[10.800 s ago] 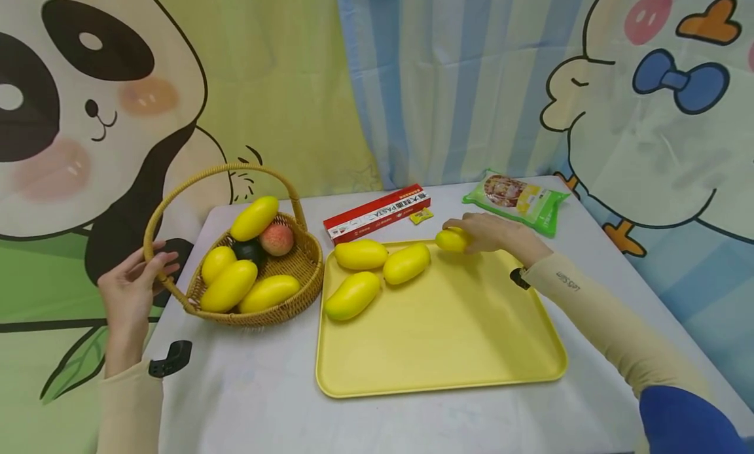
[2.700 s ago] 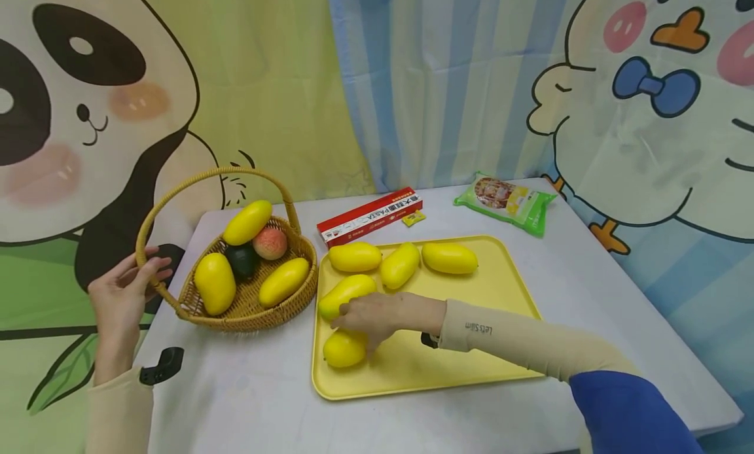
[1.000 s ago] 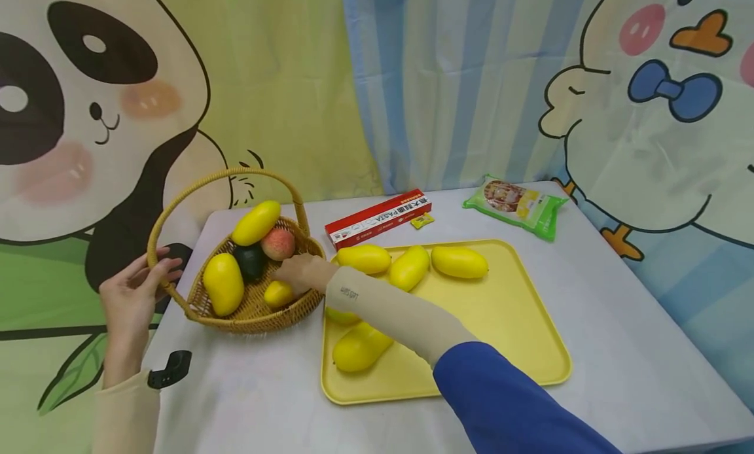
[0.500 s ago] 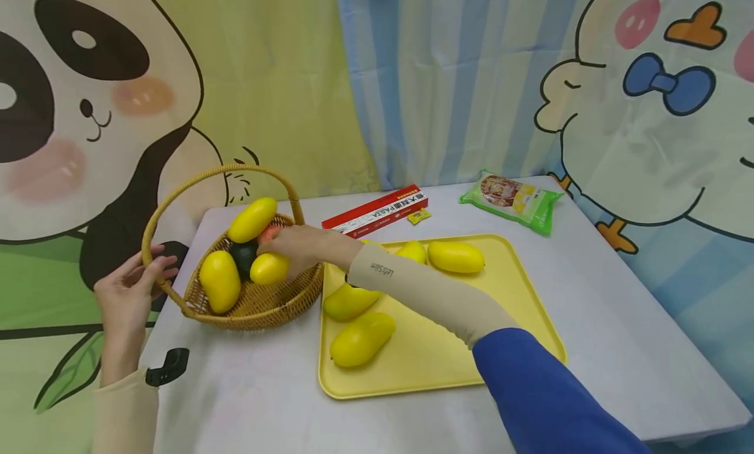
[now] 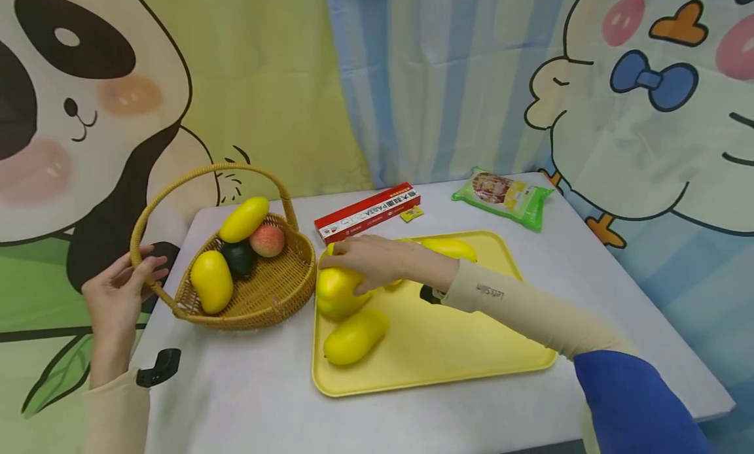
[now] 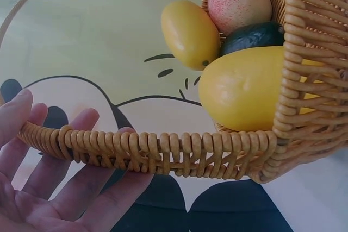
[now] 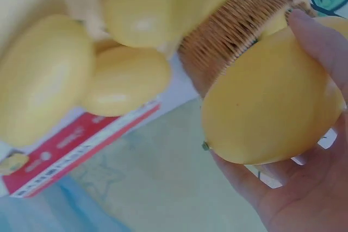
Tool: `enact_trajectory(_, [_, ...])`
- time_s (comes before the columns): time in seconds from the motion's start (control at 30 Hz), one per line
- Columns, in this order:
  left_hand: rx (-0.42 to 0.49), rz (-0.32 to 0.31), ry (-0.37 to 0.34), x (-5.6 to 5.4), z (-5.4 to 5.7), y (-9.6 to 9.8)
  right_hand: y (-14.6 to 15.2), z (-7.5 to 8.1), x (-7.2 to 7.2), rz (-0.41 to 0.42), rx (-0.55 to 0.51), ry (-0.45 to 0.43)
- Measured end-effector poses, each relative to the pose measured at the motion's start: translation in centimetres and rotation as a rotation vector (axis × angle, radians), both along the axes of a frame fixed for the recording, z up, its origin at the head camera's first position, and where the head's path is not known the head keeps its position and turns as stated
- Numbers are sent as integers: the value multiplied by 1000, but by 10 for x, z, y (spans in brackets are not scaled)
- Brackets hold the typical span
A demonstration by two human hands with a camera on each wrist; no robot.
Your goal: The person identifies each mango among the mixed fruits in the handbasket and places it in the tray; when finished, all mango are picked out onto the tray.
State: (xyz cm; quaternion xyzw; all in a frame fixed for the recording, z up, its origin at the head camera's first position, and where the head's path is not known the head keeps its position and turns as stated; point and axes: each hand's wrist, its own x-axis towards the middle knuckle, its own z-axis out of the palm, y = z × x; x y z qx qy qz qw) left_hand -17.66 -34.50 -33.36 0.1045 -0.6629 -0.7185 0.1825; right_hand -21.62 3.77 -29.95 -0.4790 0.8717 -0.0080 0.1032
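Note:
My left hand (image 5: 118, 290) grips the handle (image 6: 179, 150) of a wicker basket (image 5: 253, 320) on the left. Inside lie two yellow mangoes (image 5: 212, 282), a peach (image 5: 268, 241) and a dark green avocado-like fruit (image 5: 238, 258). Over the left part of the yellow tray (image 5: 448, 336), my right hand (image 5: 377, 261) holds a mango (image 7: 272, 101), its thumb and fingers round the sides. Another mango (image 5: 356, 336) lies near the tray's front left. Further mangoes sit at its back, one (image 5: 450, 248) toward the right; my hand partly covers the others.
Behind the tray lie a red pasta box (image 5: 368, 213) and a small yellow packet (image 5: 411, 213). A green food bag (image 5: 502, 197) is at the back right. White cloth covers the table (image 5: 235, 388), with printed curtains behind it.
Several mangoes have gone from basket to tray over the earlier frames. In the last second, my right hand took another from the basket and moved right over the tray. My left hand stayed on the handle.

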Motion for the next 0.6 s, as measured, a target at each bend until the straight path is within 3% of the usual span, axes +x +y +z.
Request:
enact_trajectory(0.13, [-8, -3, -12, 1, 2, 0, 29, -12, 12, -26, 49, 14])
enact_trajectory(0.3, [10, -12, -5, 2, 3, -1, 55, -24, 16, -67, 48, -1])
enact_trajectory(0.6, [14, 3, -13, 2, 4, 3, 79, -48, 24, -136, 106, -7])
